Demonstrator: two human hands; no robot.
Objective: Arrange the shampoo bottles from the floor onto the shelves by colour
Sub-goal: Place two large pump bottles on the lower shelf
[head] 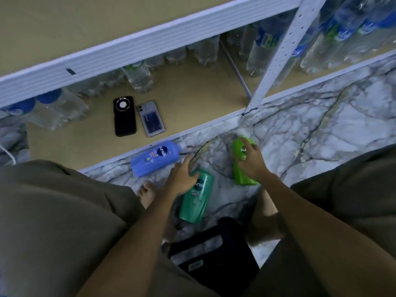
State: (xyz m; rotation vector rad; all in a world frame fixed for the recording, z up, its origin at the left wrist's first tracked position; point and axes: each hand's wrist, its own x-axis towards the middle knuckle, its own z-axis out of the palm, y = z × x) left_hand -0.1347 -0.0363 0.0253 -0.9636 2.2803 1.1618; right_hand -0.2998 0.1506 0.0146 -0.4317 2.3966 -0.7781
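Three shampoo bottles lie on the marble floor (321, 133) in front of the shelf unit. The lime bottle (243, 168) is on its side nearest the white upright (276, 61); the right hand (251, 161) is over its middle, fingers spread and bent across the label, so only "su" of the brand shows. Whether the fingers actually close round the bottle or just rest on it cannot be told. The teal bottle (197, 198) lies between the person's knees, its cap end hidden under the left hand (182, 179), which hangs above it with fingers loosely spread and holding nothing. The blue bottle (155, 158) lies on its side just beside the bottom shelf's front edge, cap pointing right, well clear of both hands.

Bare toes (145, 190) peek out beside the left forearm. A black bag (216, 251) sits on the floor below the teal bottle, partly covered by both arms.

On the bottom shelf (192, 99) two phones lie face down side by side: a black phone (124, 115) and a clear-cased phone (151, 118). Water bottles (137, 76) stand behind them, most cut off by the shelf rail (128, 48) above and blurred. More stand right of the upright, their tops out of frame.
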